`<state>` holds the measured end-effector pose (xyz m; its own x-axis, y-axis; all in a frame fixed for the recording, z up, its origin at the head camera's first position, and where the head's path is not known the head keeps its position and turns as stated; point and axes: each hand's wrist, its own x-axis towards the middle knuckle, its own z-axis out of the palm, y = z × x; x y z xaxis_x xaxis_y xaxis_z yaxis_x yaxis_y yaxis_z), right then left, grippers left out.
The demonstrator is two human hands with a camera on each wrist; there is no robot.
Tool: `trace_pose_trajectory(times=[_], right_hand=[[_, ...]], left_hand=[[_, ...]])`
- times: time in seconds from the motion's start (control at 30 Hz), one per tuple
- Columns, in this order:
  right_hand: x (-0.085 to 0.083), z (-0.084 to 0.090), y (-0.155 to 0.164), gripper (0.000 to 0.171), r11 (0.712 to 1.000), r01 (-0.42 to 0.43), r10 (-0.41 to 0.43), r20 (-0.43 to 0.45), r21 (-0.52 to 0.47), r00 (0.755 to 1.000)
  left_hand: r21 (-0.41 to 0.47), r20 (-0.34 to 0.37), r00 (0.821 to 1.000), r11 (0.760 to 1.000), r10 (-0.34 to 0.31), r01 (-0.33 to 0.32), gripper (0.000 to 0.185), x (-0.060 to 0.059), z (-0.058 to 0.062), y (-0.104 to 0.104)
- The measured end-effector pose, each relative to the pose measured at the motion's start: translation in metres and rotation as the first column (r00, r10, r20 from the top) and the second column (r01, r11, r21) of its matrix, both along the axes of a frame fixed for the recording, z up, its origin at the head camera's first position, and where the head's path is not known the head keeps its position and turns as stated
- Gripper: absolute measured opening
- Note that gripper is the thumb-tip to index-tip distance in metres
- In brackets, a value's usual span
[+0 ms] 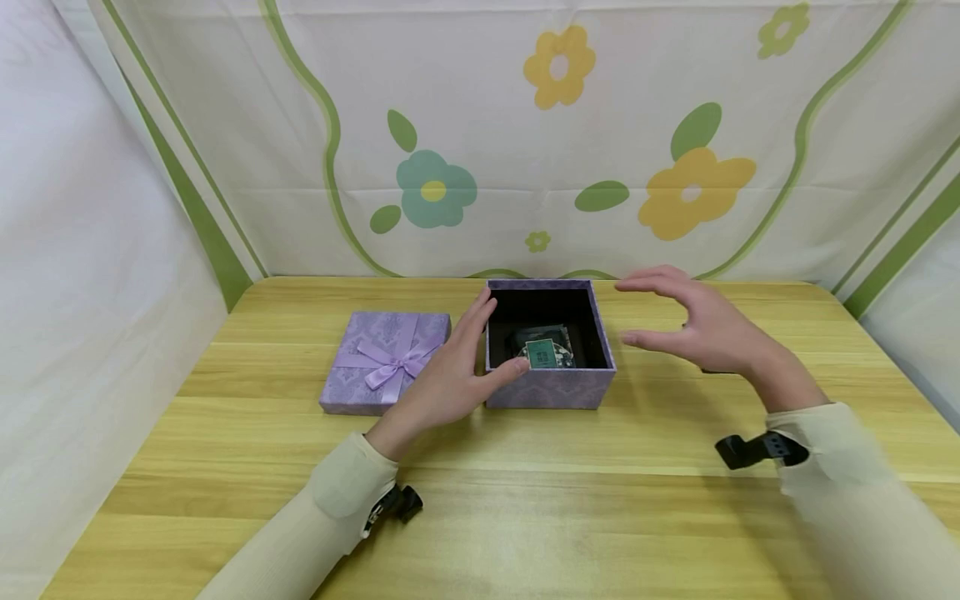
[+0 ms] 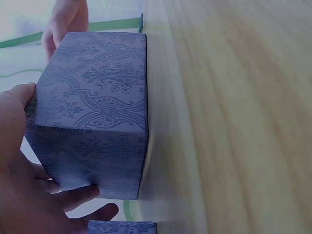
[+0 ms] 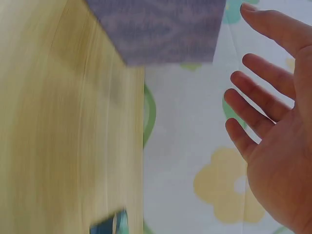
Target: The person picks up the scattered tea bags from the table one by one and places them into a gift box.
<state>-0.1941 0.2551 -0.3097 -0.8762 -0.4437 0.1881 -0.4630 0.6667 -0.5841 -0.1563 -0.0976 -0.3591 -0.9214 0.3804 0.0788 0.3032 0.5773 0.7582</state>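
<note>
A purple patterned gift box (image 1: 551,390) stands lidless on the table, its dark inside facing up. In it lies a dark packet with a green label (image 1: 551,353). My left hand (image 1: 453,375) rests against the box's left side; the left wrist view shows its fingers (image 2: 80,196) along that wall and the thumb at the top front corner. My right hand (image 1: 697,321) hovers right of the box, apart from it, fingers extended and thumb spread, holding nothing. The matching lid (image 1: 363,362) with a lilac ribbon bow lies left of the box, partly behind my left hand.
A wooden table (image 1: 525,517) carries the box and lid. Behind it hangs a white cloth (image 1: 487,100) with flowers, and more cloth (image 1: 97,292) hangs at the left. In the right wrist view, a blurred dark teal thing (image 3: 111,225) shows at the lower edge.
</note>
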Motion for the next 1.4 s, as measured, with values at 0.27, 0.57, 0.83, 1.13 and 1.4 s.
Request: trace_pose_trajectory(times=[0.27, 0.57, 0.83, 1.13, 1.4], right_hand=[[0.006, -0.003, 0.049, 0.067, 0.993, 0.102, -0.102, -0.012, 0.065, 0.995], [0.007, -0.010, 0.091, 0.072, 0.983, 0.168, -0.173, 0.063, 0.072, 0.983], [0.003, -0.022, 0.113, 0.073, 0.978, 0.190, -0.193, 0.026, 0.090, 0.981], [-0.005, -0.033, 0.122, 0.084, 0.973, 0.160, -0.186, 0.156, 0.168, 0.970], [-0.012, -0.047, 0.132, 0.089, 0.968, 0.120, -0.167, 0.210, 0.221, 0.963]], left_hand=[[0.001, 0.005, 1.000, 1.000, 0.000, 0.000, 0.096, 0.000, 0.000, 0.000], [-0.001, 0.000, 1.000, 1.000, 0.003, -0.003, 0.098, 0.000, -0.001, 0.000], [0.001, -0.004, 1.000, 1.000, 0.000, 0.000, 0.098, 0.000, -0.001, 0.000], [-0.005, -0.004, 1.000, 1.000, 0.008, -0.008, 0.098, 0.000, 0.000, 0.001], [-0.008, -0.003, 1.000, 1.000, 0.006, -0.006, 0.097, -0.001, -0.001, 0.001]])
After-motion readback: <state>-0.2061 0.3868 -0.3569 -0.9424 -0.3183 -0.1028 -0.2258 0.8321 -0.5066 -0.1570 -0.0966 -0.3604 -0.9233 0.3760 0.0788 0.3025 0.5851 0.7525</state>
